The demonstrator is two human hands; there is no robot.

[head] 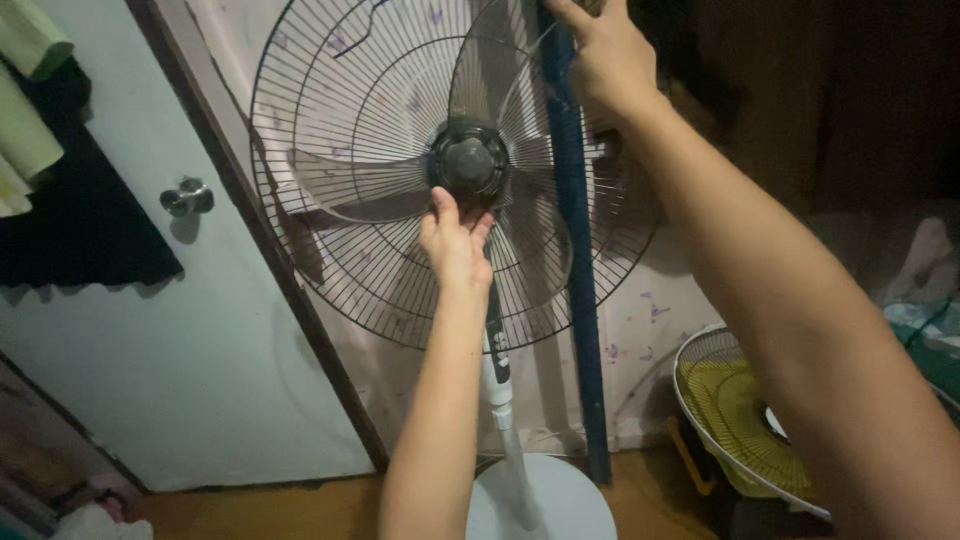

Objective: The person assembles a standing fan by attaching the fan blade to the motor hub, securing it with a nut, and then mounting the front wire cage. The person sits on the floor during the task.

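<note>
Head camera, looking down and forward. We face a pedestal fan (455, 170) standing in the middle of the view, its round wire guard (300, 215) filling the upper centre, with the translucent blades (350, 185) showing inside it. The fan's face points straight at us; its long axis runs upright, from the hub at centre down the white pole (500, 400) to the round white base (560, 500) at 6 o'clock.

Our left hand (455, 245) reaches up from 6 o'clock, fingers pinched on the guard wires just under the dark hub cap (468, 160), probably to steady or work the centre. Our right hand (605, 55) stretches in from 4 o'clock to the guard's rim at 1 o'clock, gripping it there, likely so that the head does not swing.

At 9 o'clock stands a pale door with a round metal doorknob (187, 197), dark clothing (80, 220) hanging beside it. At 4 o'clock, low on the floor, rests a second fan with yellow blades (730, 420). A blue vertical post (575, 260) runs behind the guard.
</note>
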